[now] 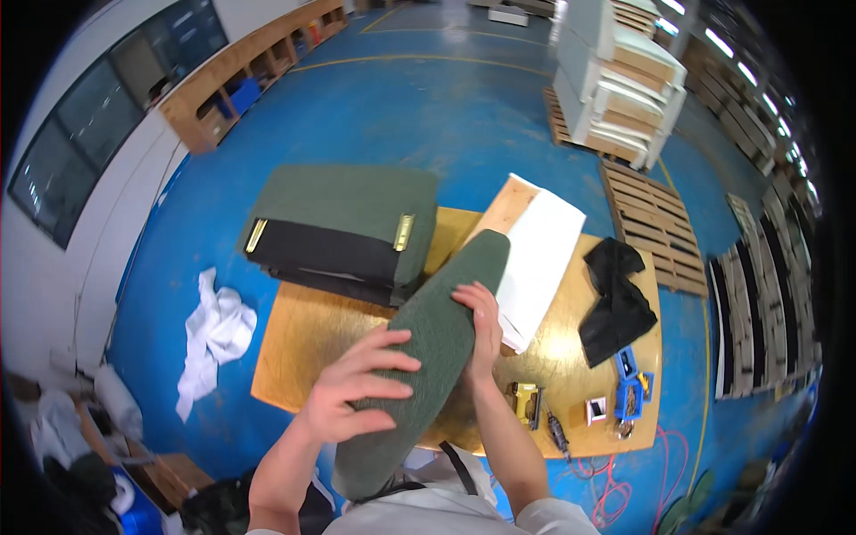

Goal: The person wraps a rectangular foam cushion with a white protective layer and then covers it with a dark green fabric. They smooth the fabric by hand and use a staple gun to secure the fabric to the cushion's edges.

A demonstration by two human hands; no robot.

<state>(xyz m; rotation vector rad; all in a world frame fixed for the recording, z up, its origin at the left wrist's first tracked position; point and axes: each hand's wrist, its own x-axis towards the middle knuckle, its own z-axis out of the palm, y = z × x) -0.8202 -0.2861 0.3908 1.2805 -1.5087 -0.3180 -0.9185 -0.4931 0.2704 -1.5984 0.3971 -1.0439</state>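
Observation:
A long green fabric-covered upholstered piece slants up from my lap over the front of the wooden table. My left hand lies on its upper face with fingers spread. Around its right edge curls my right hand, fingertips on the fabric; the thumb is hidden. Beyond the left hand stands a bulky green upholstered block with a black band and two yellow-marked strips. Right of the held piece lies a long wooden part with a white cover.
Black cloth lies at the table's right side. Near the front edge are a yellow staple gun, a dark air tool and blue bins. Red hoses trail on the floor. White material lies left of the table.

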